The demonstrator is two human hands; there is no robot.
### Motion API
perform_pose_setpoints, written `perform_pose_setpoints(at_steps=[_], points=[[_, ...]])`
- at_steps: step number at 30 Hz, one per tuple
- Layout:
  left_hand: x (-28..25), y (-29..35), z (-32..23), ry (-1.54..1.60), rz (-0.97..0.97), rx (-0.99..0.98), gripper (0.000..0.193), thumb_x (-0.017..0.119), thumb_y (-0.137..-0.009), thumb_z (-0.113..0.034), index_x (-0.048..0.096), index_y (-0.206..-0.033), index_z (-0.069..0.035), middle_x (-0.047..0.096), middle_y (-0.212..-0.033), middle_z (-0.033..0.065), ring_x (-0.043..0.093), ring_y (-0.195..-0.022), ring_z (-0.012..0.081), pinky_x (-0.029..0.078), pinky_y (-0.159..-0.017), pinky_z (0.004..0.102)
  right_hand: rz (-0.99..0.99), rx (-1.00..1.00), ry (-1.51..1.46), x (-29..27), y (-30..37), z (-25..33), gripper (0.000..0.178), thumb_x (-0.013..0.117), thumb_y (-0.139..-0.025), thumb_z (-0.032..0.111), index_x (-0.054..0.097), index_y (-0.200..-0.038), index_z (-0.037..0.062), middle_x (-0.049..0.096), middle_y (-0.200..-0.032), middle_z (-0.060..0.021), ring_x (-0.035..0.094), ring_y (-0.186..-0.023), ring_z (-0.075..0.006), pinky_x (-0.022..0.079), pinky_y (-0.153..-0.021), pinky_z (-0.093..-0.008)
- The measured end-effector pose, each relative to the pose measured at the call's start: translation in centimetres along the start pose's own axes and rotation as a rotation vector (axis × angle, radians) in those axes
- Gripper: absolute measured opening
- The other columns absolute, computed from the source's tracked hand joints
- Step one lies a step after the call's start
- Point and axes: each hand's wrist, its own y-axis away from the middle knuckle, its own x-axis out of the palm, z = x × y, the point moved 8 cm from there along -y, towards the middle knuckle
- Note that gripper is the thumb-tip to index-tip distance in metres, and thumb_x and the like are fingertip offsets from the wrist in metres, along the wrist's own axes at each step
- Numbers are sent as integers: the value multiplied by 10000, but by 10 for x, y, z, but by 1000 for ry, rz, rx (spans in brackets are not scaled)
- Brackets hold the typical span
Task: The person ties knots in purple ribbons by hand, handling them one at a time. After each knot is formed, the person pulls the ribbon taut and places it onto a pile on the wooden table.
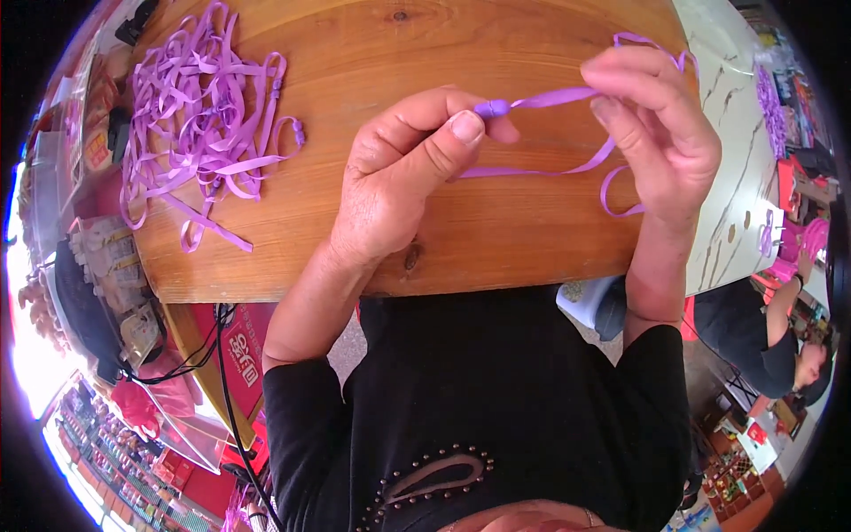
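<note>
My left hand [399, 164] pinches a small purple plastic clasp [493, 108] between thumb and fingers, above the wooden table. From the clasp a flat purple ribbon [557, 97] runs to the right. My right hand [660, 133] pinches that ribbon between its thumb and fingertips, so the stretch between the hands is nearly straight. More of the ribbon hangs in loops under and behind my right hand. At the table's left lies a tangled heap of purple ribbons [199, 124], several with similar small clasps on them.
The wooden table [355, 53] has its near edge against my body. A white marbled table [740, 151] adjoins on the right, with another person [753, 332] beyond its near end. Black cables [222, 355] hang at the lower left, by a red box [239, 355].
</note>
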Motion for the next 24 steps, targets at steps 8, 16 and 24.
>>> perform_pose_setpoints(at_steps=[8,16,24], points=[[5,2,0,-93,22,93,150,546,-916,-78,627,-1015,1,604,-852,23,472,-726,68,389,-657,206,168,-265,389,35,-8,36,309,734,-650,105,678,-944,30,633,-912,-60,585,-897,-229,439,-769,-320],[12,-1,-4,-481,57,155,99,600,-855,-4,634,-945,24,541,-769,25,479,-726,103,384,-666,221,82,-250,421,18,15,31,164,714,-669,44,658,-824,47,598,-786,-32,575,-779,-209,437,-707,-335],[-5,-11,-28,-856,-166,401,179,602,-842,2,622,-1020,8,558,-855,40,510,-795,125,409,-722,229,-225,149,616,-105,54,-34,149,683,-748,-24,661,-893,2,628,-860,-78,607,-768,-217,493,-708,-269]])
